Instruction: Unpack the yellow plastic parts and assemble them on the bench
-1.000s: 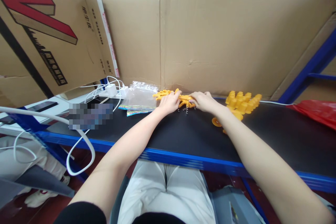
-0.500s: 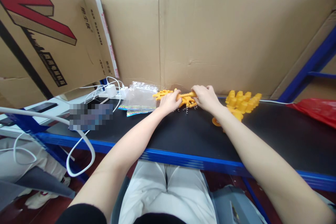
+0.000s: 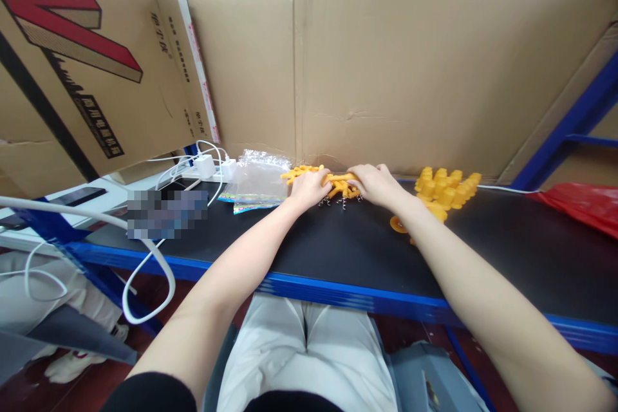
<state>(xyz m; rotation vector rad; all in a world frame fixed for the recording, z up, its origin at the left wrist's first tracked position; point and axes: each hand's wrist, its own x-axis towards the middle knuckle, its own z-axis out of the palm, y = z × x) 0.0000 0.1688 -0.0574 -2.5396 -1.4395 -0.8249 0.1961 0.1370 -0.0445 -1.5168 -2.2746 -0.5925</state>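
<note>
Fingers of both hands are curled down over a cluster of orange plastic pieces (image 3: 338, 183) lying on the black shelf top (image 3: 338, 251), close against the cardboard backing (image 3: 386, 64). The left hand (image 3: 309, 188) is laid on the left part of the cluster, its fingers bent and narrow; whether a piece is actually pinched cannot be told, since the fingertips are hidden. The right hand (image 3: 379, 183) is pressed onto the right part, fingers likewise closed down on the orange pieces. A few small metal springs (image 3: 340, 201) are seen on the surface just in front of the cluster, between the two hands.

To the right, a group of yellow moulded parts (image 3: 447, 188) is stood near the backing, apart from the hands, with one orange disc (image 3: 398, 224) lying loose before it. To the left, a clear plastic bag (image 3: 255, 177) is laid just beside the orange pieces.

As a judgement, the work appears to be in its middle: the yellow parts look already set aside in a batch, while the orange pieces and the springs remain loose and are yet to be dealt with.
</note>
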